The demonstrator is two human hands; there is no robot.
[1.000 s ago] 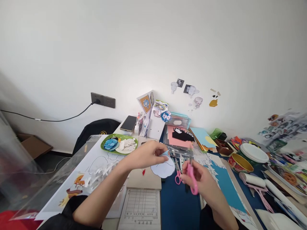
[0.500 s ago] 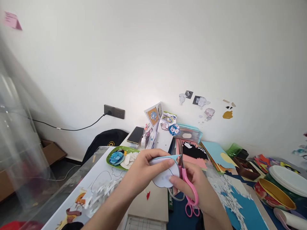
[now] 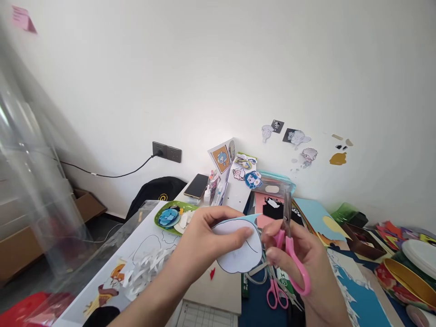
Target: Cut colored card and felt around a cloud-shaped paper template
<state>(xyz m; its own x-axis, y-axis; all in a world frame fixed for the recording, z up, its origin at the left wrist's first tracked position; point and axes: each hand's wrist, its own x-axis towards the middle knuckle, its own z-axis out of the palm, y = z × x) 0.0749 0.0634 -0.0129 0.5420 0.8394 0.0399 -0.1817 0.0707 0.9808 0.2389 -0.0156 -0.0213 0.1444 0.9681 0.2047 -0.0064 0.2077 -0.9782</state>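
My left hand (image 3: 221, 240) pinches a white paper cutout (image 3: 235, 259) with a dark outline and a curved pencil-like line, thumb on its face. A strip of light blue paper (image 3: 252, 218) shows behind its top edge. In my right hand (image 3: 306, 254) are pink-handled scissors (image 3: 291, 254), blades pointing up and close together, apart from the paper. My right fingertips are just beside the cutout's right edge. Below my hands, a second pair of pink scissors (image 3: 277, 295) lies on the dark blue mat (image 3: 252, 313).
A green tray (image 3: 160, 227) of cut paper pieces stands left, near a phone (image 3: 196, 186). White paper scraps (image 3: 146, 272) are heaped at left. Blue sheets (image 3: 364, 295) and a gold-lined tin (image 3: 405, 277) lie right. A pencil case (image 3: 277, 184) stands by the wall.
My right hand has moved right with the scissors, taking the blades away from the paper's edge. The cutout, still in my left hand, is turned slightly and more of its face shows.
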